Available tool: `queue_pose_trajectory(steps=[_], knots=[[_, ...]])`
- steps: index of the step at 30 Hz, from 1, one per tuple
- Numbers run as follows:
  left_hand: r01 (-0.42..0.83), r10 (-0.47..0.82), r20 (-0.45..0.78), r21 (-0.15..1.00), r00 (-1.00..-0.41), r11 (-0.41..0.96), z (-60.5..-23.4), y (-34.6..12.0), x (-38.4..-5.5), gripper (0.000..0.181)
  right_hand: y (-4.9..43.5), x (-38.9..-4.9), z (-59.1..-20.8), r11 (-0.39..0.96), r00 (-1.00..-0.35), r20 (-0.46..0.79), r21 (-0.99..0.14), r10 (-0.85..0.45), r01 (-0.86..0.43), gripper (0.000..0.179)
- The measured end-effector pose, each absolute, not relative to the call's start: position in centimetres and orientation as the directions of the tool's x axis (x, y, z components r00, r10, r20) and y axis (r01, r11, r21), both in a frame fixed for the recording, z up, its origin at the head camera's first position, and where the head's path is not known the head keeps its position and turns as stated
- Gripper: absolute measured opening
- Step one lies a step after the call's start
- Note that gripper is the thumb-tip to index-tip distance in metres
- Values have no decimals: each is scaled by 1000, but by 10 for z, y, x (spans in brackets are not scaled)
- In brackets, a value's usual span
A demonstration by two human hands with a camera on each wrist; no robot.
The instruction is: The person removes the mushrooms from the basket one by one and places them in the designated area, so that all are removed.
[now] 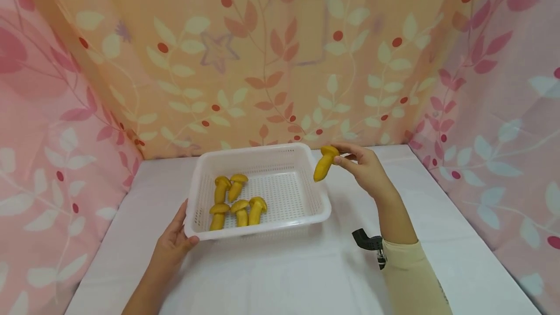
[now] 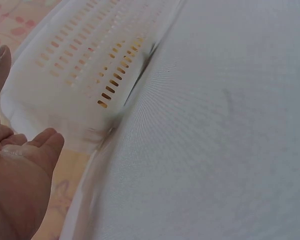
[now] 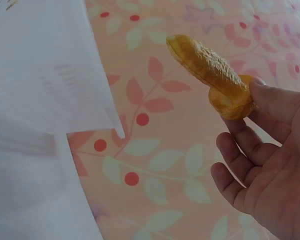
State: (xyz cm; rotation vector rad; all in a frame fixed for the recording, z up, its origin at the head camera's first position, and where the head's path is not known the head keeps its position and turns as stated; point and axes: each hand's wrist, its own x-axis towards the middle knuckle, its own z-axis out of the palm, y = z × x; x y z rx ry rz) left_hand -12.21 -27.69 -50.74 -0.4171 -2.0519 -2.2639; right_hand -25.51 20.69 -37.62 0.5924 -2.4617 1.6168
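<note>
A white perforated plastic basket (image 1: pixel 280 222) stands on the white-covered table. Several yellow toy mushrooms (image 1: pixel 238 208) lie in its left half. My left hand (image 1: pixel 173 242) holds the basket's near left corner, its thumb by the front rim and its fingers along the left side. In the left wrist view this hand (image 2: pixel 20 175) is beside the basket's slotted wall (image 2: pixel 90 55). Just beyond the basket's right rim, my right hand (image 1: pixel 360 166) pinches another yellow mushroom (image 1: pixel 325 164) by its cap between thumb and fingers, the stem pointing down and left. The right wrist view shows the mushroom (image 3: pixel 205 65) raised.
Flowered cloth (image 1: pixel 262 62) hangs behind the table and along both sides. The basket's right half has bare bottom mesh (image 1: pixel 284 193). A black curved strap-like piece (image 1: pixel 366 241) shows by the right wrist, near the beige sleeve (image 1: pixel 407 271).
</note>
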Motion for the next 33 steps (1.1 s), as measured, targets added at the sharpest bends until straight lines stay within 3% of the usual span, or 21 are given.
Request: queue_pose_trajectory(steps=[5, 12, 20, 33], knots=[[224, 93, 232, 970, -968, -91, -511, -277, -122, 86, 222, -259, -384, 351, -921, 311, -856, -237, -379, 40], [244, 117, 267, 953, -957, -179, -514, -279, -123, 87, 231, -263, -389, 406, -929, 290, -839, -230, -363, 39], [249, 114, 270, 954, -956, -169, -513, -277, -122, 86, 236, -263, -384, 467, -933, 274, -810, -232, -354, 36], [201, 102, 213, 973, -972, -113, -511, -277, -120, 84, 267, -325, -422, 515, -919, 117, -798, -375, -312, 41]])
